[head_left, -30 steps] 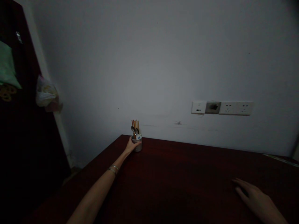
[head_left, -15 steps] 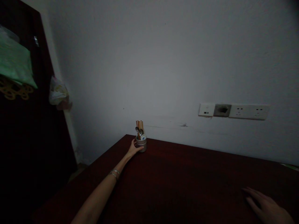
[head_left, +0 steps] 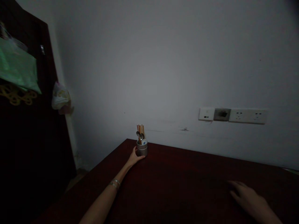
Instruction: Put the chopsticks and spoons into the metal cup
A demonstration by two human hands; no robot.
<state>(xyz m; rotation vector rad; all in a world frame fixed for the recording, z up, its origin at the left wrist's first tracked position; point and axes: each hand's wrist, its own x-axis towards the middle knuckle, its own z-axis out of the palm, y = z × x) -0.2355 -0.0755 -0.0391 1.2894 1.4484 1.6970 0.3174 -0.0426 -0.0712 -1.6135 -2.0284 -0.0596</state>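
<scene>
My left hand (head_left: pixel 135 157) reaches far across the table to a grey utensil holder (head_left: pixel 142 151). The thumb lies low along its front, near the base, and the fingers curve round its left side, partly hidden. Upright in the holder stand several wooden chopsticks (head_left: pixel 142 129), two metal spoons (head_left: pixel 142 136) and a white piece with a blue mark (head_left: pixel 144 142), perhaps a ceramic spoon. My right hand (head_left: pixel 245 194) is low over the right part of the table, with thumb and fingers apart and nothing visible in it; its fingertips are dark and blurred.
The dark red table (head_left: pixel 177 174) meets a grey wall (head_left: pixel 163 77) bearing a row of sockets (head_left: pixel 247 116). On the left, a green cloth (head_left: pixel 18 63) hangs at a dark door (head_left: pixel 30 140), with a filled plastic bag (head_left: pixel 60 96) beside it.
My right hand has moved left over the table. My left thumb has slid lower on the utensil holder, which has stayed in place. The view has tilted slightly up.
</scene>
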